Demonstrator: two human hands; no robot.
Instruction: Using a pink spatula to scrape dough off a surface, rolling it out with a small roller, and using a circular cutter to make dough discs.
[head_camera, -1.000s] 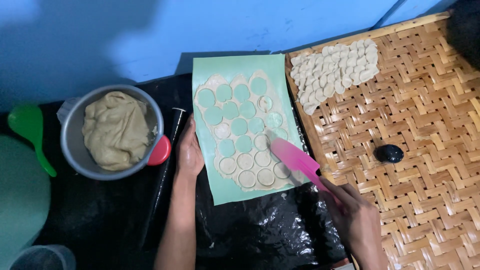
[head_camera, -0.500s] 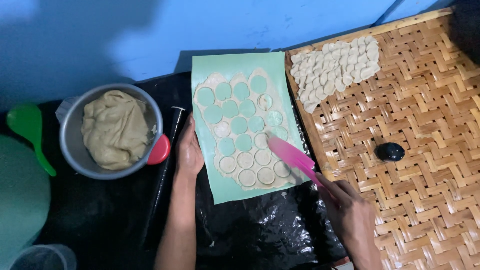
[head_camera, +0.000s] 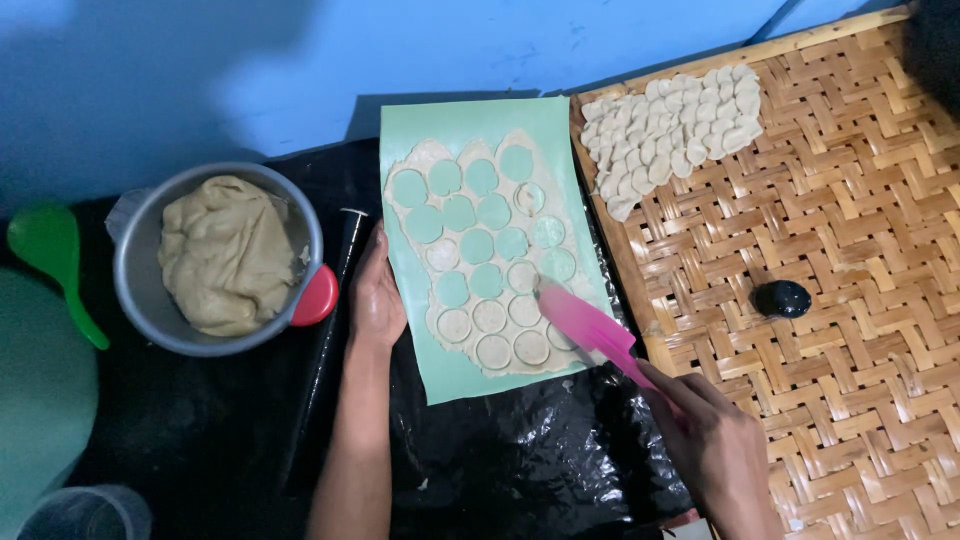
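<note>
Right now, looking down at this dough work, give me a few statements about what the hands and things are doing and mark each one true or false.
1. The right hand holds a pink spatula whose blade lies on the rolled dough sheet. True.
2. The left hand grips the green spoon. False: it rests at the left edge of the green mat; the spoon lies far left, untouched.
3. The metal bowl is empty. False: it holds a lump of dough.
4. A pile of cut dough rounds lies on the woven tray. True.
</note>
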